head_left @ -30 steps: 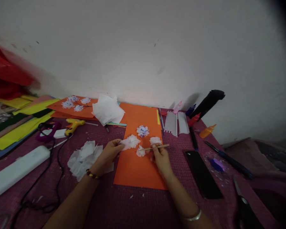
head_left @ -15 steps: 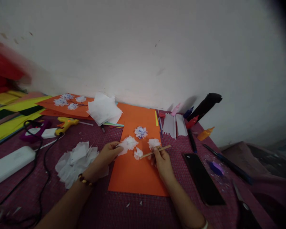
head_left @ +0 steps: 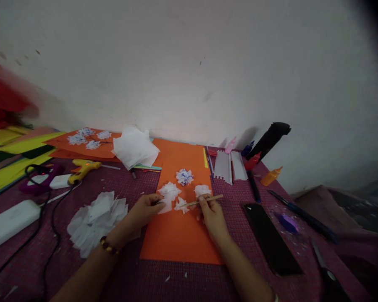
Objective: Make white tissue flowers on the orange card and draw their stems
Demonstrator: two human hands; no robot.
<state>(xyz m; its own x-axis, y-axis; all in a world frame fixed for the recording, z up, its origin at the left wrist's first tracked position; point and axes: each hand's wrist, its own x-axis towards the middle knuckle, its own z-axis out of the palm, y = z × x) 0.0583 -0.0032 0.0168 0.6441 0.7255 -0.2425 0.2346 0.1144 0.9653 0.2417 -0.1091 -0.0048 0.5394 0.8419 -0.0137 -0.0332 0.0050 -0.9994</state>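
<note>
An orange paper sheet (head_left: 179, 247) lies before me, bearing several crumpled tissue flowers. One is white with blue specks (head_left: 185, 177); a white flower (head_left: 169, 190) sits to its left and another white flower (head_left: 202, 190) to its right. My right hand (head_left: 211, 216) is closed round a thin wooden stick (head_left: 214, 197), whose left end lies over a small white flower (head_left: 180, 204) in the middle. Between the pinched fingers of my left hand (head_left: 146, 211) is a white tissue paper piece (head_left: 166, 206), beside the left flower.
Left of the sheet is a pile of tissue pieces (head_left: 97, 220), with a yellow glue gun (head_left: 85, 168) and cables behind. To the right lie a black phone (head_left: 271, 239), scissors (head_left: 329, 274) and an orange bottle (head_left: 271, 176). A wall (head_left: 189, 84) rises behind the table.
The stick's left end has moved slightly left, over the small middle flower. My left hand still pinches the tissue piece, now a little lower. The whole view has shifted slightly.
</note>
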